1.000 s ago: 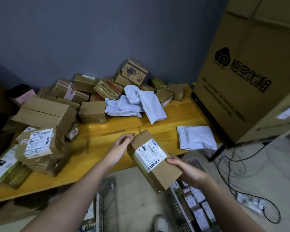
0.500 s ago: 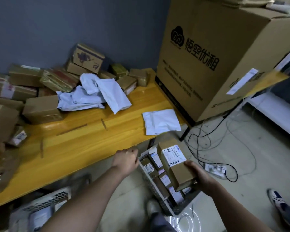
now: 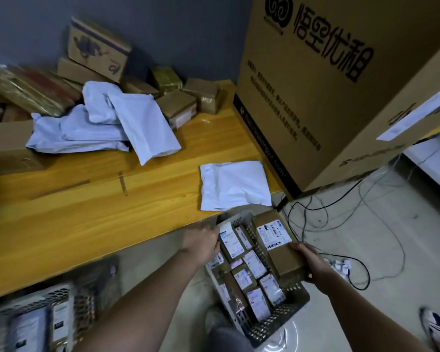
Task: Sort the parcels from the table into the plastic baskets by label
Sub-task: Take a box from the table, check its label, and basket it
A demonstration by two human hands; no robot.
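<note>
**Hands put a parcel in the basket**

The right hand (image 3: 309,260) grips the near end of the brown parcel (image 3: 277,246) over the right side of the dark basket (image 3: 277,323). The left hand (image 3: 201,240) is at the basket's left edge; I cannot tell what its fingers do. The basket looks full, so the parcel could slide off onto the floor.

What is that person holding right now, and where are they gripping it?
The right hand grips a labelled cardboard parcel by its near end. The left hand holds nothing.
</note>
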